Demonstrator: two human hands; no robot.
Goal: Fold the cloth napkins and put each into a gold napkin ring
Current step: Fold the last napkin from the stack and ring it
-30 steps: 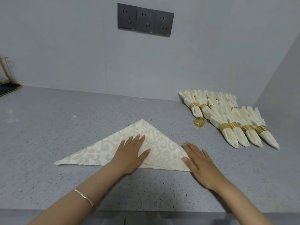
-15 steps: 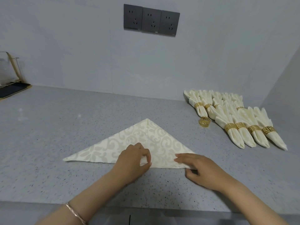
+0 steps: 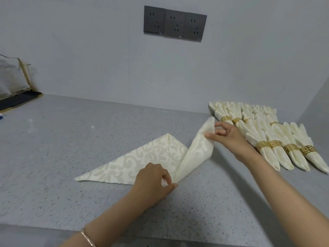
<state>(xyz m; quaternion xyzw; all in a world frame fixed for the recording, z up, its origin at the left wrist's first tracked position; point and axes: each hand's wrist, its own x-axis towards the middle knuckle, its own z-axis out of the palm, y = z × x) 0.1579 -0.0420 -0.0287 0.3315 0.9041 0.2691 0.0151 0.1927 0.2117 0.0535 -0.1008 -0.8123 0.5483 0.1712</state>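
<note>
Head view: the cream napkin point(image 3: 147, 157) lies as a triangle on the counter point(image 3: 71, 139), but its right corner, flat half a second ago, is now pinched and lifted by the right hand point(image 3: 229, 138) (next fold begun). The left hand point(image 3: 153, 180), fingers curled, pinches the near edge's middle; ringed napkins point(image 3: 283, 136) lie far right.

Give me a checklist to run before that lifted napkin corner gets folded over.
1. Right hand pinches the lifted corner: ok.
2. Left hand grips the napkin at its near edge, anchoring the fold: ok.
3. Left half lies flat on the countertop: ok.
4. Centre crease bare for landing: ok.
5. Edges aligned beneath the left hand: cannot tell, the hand covers them.
</note>
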